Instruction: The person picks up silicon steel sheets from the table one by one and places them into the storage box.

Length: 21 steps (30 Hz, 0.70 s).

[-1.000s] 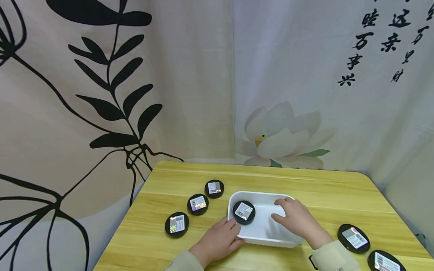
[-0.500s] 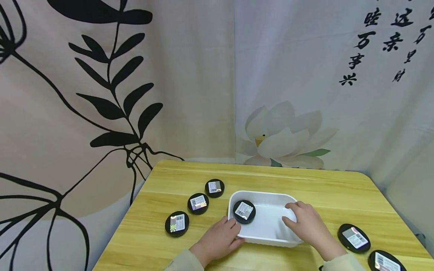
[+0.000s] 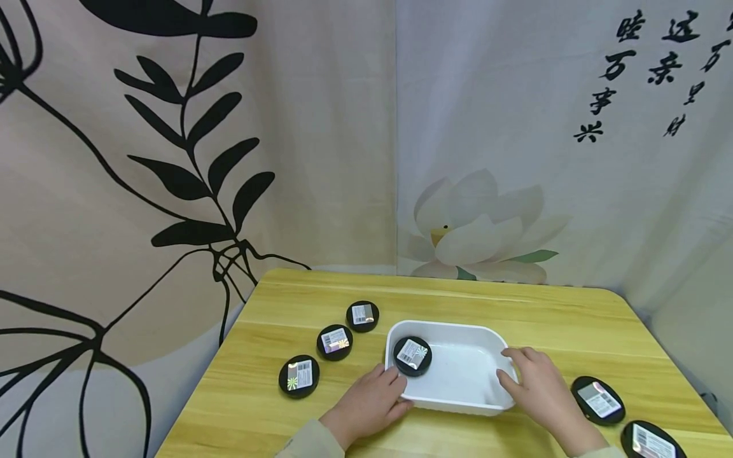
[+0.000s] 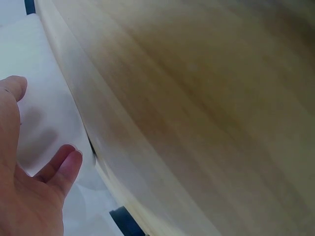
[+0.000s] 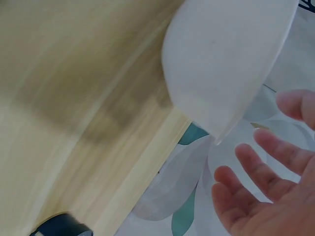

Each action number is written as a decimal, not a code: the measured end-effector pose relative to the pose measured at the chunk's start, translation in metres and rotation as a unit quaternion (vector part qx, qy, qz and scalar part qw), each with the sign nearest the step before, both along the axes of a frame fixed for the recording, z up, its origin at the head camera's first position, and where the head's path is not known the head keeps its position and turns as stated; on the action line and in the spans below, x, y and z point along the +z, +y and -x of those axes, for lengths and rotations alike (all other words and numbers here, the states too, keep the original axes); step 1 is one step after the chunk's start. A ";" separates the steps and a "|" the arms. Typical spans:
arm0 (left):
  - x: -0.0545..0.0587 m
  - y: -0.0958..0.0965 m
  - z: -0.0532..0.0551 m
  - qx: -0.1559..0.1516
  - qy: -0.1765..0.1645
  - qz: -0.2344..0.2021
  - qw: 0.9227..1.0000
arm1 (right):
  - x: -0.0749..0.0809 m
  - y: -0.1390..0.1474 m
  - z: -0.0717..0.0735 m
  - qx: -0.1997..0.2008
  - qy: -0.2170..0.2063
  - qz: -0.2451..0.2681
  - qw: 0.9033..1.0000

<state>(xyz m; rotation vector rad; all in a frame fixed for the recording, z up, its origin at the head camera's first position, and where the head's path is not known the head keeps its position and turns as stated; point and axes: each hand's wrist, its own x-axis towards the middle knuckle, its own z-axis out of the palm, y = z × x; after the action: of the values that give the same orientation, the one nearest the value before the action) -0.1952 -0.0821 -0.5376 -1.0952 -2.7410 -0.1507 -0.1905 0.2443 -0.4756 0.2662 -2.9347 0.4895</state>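
A white plastic box [image 3: 458,375], open at the top, stands on the wooden table. Against its left end lies one flat, round black container [image 3: 412,356] with a barcode label. My left hand [image 3: 373,404] holds the box's near left corner, fingers at the rim and thumb along the front wall; the left wrist view shows this hand [image 4: 37,182] close against the white wall. At the box's right end is my right hand [image 3: 541,385], holding nothing, its thumb and fingers spread beside the rim. In the right wrist view that hand [image 5: 268,177] has parted, loosely bent fingers.
Left of the box, three similar black containers form a slanting row: a near one [image 3: 299,376], a middle one [image 3: 335,342] and a far one [image 3: 363,316]. Two more, an upper one [image 3: 598,401] and a lower one [image 3: 651,440], lie at right. A printed curtain [image 3: 332,159] hangs behind the table.
My right hand has moved rightward, from over the inside of the box to its right end. The left hand and the black containers have stayed in place.
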 end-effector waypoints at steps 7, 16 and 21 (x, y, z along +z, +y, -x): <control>0.002 0.001 -0.001 -0.001 -0.001 0.001 1.000 | -0.002 0.013 -0.008 -0.010 0.001 0.010 1.000; 0.000 0.000 0.001 -0.005 0.010 0.003 1.000 | -0.008 0.032 -0.010 -0.036 -0.037 -0.005 0.999; -0.001 0.000 0.001 -0.005 0.009 0.003 1.000 | -0.013 0.040 -0.012 -0.038 -0.038 -0.004 0.999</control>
<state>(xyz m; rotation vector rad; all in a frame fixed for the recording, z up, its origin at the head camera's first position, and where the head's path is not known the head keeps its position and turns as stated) -0.1962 -0.0818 -0.5386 -1.1066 -2.7223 -0.1342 -0.1787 0.2838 -0.4886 0.1387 -3.0070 0.4878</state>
